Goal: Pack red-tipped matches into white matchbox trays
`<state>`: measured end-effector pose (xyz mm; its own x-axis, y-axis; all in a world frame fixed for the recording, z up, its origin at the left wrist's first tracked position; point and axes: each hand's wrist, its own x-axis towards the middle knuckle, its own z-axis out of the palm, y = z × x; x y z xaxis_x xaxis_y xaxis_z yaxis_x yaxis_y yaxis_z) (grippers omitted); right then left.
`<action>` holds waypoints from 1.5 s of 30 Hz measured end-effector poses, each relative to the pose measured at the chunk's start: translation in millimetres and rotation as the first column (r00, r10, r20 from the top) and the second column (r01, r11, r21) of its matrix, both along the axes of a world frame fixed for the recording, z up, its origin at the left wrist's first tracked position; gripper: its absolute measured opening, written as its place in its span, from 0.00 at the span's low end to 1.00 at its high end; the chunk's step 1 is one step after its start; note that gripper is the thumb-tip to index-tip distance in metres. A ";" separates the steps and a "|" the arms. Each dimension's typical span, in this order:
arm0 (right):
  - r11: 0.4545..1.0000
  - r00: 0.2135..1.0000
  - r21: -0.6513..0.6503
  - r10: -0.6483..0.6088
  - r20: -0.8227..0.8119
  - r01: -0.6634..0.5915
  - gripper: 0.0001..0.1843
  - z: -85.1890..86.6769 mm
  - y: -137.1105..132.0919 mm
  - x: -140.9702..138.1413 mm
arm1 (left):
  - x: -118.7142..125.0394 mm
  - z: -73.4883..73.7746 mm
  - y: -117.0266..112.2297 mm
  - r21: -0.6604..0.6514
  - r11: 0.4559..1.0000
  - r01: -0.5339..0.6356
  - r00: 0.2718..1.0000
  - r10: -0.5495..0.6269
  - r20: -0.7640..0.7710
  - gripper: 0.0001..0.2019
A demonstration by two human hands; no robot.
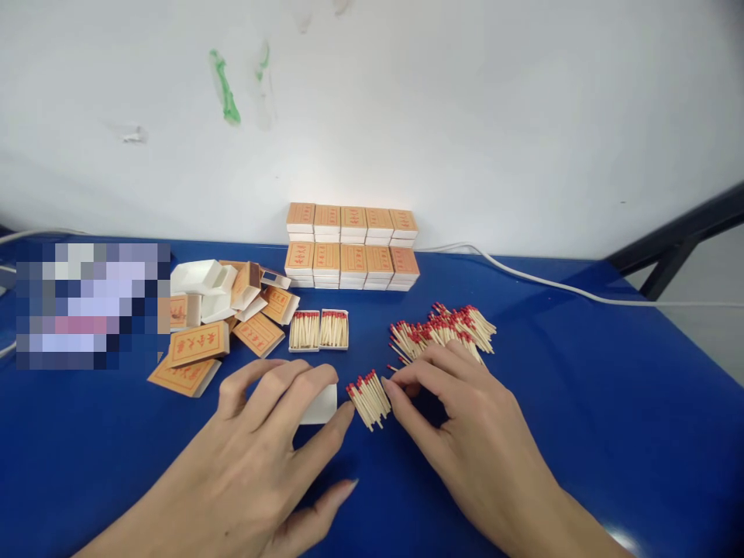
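A small bundle of red-tipped matches (369, 401) lies on the blue table between my hands. My left hand (279, 434) has its fingers apart over a white matchbox tray (319, 405), which it partly covers; one fingertip reaches the bundle's left edge. At the bundle's right side, the thumb and forefinger of my right hand (459, 411) come together in a pinch; whether a match is between them is hidden. A larger pile of loose matches (442, 329) lies just beyond the right hand. Two trays filled with matches (318, 330) sit side by side behind my left hand.
Closed matchboxes (353, 260) stand stacked in two rows against the white wall (465, 116). Orange sleeves (198, 345) and white trays (196, 277) are heaped at the left, beside a blurred-out patch. A white cable (540, 291) runs along the back right, near a black metal bar (686, 232).
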<state>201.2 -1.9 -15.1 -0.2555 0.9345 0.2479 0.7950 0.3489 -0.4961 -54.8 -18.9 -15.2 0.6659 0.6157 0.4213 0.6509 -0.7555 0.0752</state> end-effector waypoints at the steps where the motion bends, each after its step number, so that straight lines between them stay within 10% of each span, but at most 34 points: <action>1: 1.000 1.000 0.000 0.001 0.002 -0.001 0.13 0.3 -0.6 0.0 | -0.1 0.6 0.1 -0.007 1.000 0.000 1.000 0.000 0.007 0.16; 45: 0.978 0.987 0.209 -0.057 0.151 0.024 0.09 -4.0 0.6 8.8 | -1.3 11.3 -2.1 -0.071 0.995 0.076 0.992 -0.069 0.104 0.12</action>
